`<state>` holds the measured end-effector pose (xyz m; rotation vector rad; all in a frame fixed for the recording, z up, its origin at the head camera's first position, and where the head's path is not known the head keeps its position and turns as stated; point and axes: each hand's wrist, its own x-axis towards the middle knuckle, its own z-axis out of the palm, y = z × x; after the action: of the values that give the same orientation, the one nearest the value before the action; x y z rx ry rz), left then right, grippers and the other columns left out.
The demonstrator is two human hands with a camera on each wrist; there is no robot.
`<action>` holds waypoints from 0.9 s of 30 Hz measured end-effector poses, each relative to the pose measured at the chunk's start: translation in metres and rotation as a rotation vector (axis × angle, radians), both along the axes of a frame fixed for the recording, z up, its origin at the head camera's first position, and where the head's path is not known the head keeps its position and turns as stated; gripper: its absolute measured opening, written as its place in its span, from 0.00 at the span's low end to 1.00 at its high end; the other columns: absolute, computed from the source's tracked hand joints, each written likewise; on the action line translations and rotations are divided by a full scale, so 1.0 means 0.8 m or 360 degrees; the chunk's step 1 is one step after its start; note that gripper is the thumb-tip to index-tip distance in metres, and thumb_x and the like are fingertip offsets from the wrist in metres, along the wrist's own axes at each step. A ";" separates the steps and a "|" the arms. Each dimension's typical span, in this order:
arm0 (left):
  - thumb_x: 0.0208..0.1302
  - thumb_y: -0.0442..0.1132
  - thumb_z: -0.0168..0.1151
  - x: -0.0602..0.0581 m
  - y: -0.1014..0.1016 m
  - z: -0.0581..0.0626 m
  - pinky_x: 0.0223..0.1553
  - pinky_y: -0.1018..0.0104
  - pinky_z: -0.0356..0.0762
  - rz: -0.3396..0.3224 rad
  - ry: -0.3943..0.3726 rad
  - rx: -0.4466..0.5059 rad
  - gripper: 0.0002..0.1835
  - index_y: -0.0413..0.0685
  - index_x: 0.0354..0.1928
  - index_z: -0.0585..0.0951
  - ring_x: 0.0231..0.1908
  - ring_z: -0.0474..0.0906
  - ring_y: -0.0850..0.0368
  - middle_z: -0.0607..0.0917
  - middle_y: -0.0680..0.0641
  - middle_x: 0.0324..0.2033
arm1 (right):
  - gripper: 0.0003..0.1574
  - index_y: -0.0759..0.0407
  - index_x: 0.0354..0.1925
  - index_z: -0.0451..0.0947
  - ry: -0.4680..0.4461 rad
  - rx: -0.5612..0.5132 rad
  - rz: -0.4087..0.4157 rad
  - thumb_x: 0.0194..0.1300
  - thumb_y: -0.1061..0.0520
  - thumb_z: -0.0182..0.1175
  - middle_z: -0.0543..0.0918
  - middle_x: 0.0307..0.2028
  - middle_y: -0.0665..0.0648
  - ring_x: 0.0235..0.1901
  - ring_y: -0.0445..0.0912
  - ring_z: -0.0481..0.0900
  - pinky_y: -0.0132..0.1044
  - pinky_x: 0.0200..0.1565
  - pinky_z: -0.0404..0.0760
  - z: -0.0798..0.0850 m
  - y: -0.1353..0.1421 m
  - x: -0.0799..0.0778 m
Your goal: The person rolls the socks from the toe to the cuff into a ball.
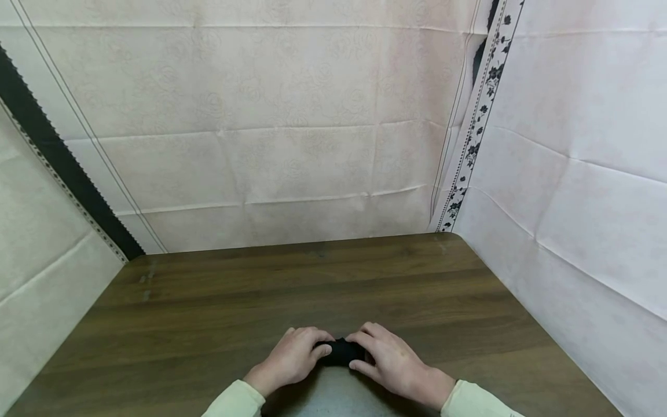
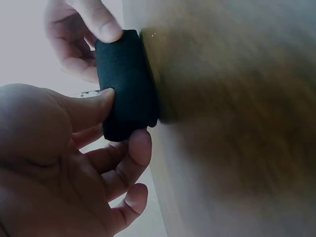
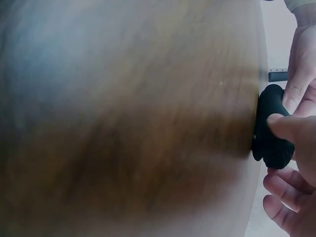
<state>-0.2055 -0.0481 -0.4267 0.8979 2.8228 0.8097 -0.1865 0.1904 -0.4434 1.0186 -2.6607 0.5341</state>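
Note:
A small black roll, soft and fabric-like, lies at the front middle of the wooden table. My left hand grips its left end, thumb on the near side and fingers behind. At the other end, my right hand holds it the same way. In the left wrist view the black roll looks like folded cloth in a short thick bundle, close against the tabletop, with both thumbs pressed on its side. The right wrist view shows a loose edge along the roll next to the table.
The brown wood-grain table has rounded far corners. Pale creased cloth sheets hang behind it and on both sides. A black strip runs down the left corner, and a floral border down the right.

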 end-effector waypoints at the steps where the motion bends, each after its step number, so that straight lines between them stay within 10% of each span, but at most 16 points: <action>1: 0.71 0.42 0.63 0.000 0.000 0.000 0.51 0.46 0.70 0.0003 -0.0009 -0.0003 0.08 0.54 0.47 0.87 0.49 0.81 0.56 0.86 0.55 0.45 | 0.21 0.52 0.55 0.80 0.0000 0.0011 -0.0002 0.67 0.47 0.68 0.77 0.44 0.47 0.40 0.38 0.73 0.35 0.40 0.78 0.000 0.000 0.000; 27: 0.55 0.43 0.78 0.001 0.001 0.003 0.52 0.46 0.70 0.0050 -0.0054 0.0062 0.17 0.58 0.47 0.83 0.46 0.76 0.54 0.79 0.58 0.41 | 0.19 0.52 0.60 0.78 -0.0226 0.0158 0.0024 0.79 0.49 0.51 0.74 0.43 0.46 0.38 0.37 0.72 0.34 0.40 0.78 0.007 0.001 -0.003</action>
<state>-0.2047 -0.0472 -0.4245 0.8385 2.8083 0.8780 -0.1887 0.1914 -0.4375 1.0657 -2.8321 0.4991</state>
